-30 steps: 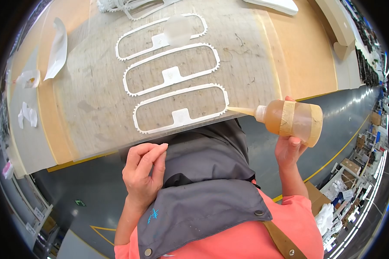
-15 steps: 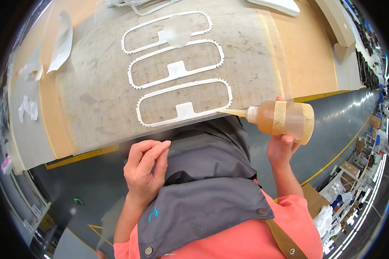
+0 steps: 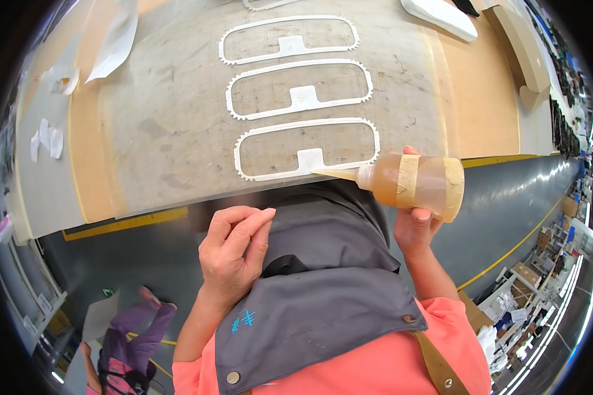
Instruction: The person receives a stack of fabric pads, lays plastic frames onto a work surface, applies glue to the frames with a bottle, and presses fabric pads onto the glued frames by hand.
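Observation:
My right hand [image 3: 416, 230] grips a squeeze bottle [image 3: 435, 185] of amber liquid, bound with strips of tan tape. The bottle lies sideways in the air at the table's near edge, and its long tapered nozzle points left. The nozzle tip is at the lower bar of the nearest white toothed frame [image 3: 311, 159], by its central tab; whether they touch I cannot tell. Behind it lie a second white frame [image 3: 303, 97] and a third [image 3: 291, 45], in a row. My left hand [image 3: 236, 249] hovers before my apron, thumb and fingers pinched together; anything between them is hidden.
The table [image 3: 171, 131] has a stained translucent cover. White sheet material [image 3: 115, 46] and scraps [image 3: 47, 139] lie left. A white padded piece [image 3: 441, 18] and a cardboard piece [image 3: 519, 52] lie at the far right. Another person [image 3: 128, 342] is on the floor behind me at left.
The nozzle tip has gone from the right end of the nearest frame's lower bar leftward to its tab. The view has shifted, and another person has come into sight at lower left.

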{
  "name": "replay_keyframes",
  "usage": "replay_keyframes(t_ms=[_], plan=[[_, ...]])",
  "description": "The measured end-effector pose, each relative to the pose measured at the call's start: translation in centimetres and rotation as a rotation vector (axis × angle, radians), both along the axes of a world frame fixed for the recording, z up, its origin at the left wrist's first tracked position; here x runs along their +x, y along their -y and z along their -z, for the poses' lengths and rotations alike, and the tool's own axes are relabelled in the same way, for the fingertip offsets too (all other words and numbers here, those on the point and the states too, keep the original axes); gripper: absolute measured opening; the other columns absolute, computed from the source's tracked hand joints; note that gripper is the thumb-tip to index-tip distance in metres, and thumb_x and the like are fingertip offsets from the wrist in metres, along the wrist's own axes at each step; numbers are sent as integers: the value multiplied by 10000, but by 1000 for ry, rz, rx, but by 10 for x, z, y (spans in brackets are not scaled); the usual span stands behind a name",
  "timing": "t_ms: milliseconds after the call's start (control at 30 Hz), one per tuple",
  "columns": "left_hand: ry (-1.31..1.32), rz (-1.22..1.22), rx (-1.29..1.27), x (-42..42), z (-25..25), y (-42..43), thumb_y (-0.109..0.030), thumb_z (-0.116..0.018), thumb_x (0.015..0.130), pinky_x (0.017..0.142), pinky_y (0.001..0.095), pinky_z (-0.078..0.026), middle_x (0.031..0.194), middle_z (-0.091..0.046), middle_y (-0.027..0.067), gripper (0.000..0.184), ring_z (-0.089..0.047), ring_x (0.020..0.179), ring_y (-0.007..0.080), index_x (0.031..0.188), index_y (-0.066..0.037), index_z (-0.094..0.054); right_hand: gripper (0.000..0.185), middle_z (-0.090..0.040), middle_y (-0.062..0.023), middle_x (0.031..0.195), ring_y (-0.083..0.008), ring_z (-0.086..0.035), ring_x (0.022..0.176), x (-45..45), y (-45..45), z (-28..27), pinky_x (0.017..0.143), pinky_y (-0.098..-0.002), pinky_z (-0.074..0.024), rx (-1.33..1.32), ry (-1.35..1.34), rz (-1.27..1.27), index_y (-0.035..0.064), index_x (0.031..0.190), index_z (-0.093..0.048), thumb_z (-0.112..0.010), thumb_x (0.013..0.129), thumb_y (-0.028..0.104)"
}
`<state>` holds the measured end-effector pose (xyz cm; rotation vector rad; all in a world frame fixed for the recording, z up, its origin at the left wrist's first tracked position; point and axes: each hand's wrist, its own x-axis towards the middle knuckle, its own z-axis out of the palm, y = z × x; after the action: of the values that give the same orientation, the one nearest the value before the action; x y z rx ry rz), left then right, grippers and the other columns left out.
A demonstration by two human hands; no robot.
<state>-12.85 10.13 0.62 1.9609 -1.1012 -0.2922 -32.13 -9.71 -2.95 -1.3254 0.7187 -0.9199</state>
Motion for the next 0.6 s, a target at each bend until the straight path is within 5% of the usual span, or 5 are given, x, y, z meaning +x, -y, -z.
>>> replay_keyframes(t_ms=[100,300,400,433,600], plan=[[1,-14,-9,1,0,-3,29,-764,834,567,276,-518,967,-641,62,220,-645,691,154,1035,-61,-758,1077,-465,-221,1458,-360,-475,1358,6,-3,-2,1122,-512,-404,121,11,-53,141,1488,-226,-875,730,547],[11,-41,-40,1,4,-8,30,-767,832,554,276,-513,965,-641,58,211,-639,679,149,1024,-58,-760,958,-490,-221,1448,-348,-539,1303,40,-20,-9,1055,-496,-492,182,21,-104,100,1502,-306,-773,823,588],[16,-66,-53,3,1,-7,36,-764,833,549,274,-510,965,-641,57,207,-636,675,145,1022,-49,-759,816,-428,-204,1528,-397,-424,1415,45,9,-45,1017,-486,-561,1117,511,-165,78,1530,-332,-635,943,557],[15,-79,-67,5,1,-7,38,-763,833,548,274,-509,965,-641,57,206,-635,671,144,1022,-46,-758,748,-427,-211,1528,-396,-428,1410,51,17,-56,978,-468,-594,1123,696,-254,80,1533,-329,-572,987,530],[-20,-104,-80,11,6,1,47,-762,827,553,274,-508,960,-639,56,215,-628,648,143,1023,-40,-756,850,-472,-168,1491,-346,-498,1370,57,46,-39,1038,-477,-532,75,132,14,90,1518,-335,-693,907,560]])
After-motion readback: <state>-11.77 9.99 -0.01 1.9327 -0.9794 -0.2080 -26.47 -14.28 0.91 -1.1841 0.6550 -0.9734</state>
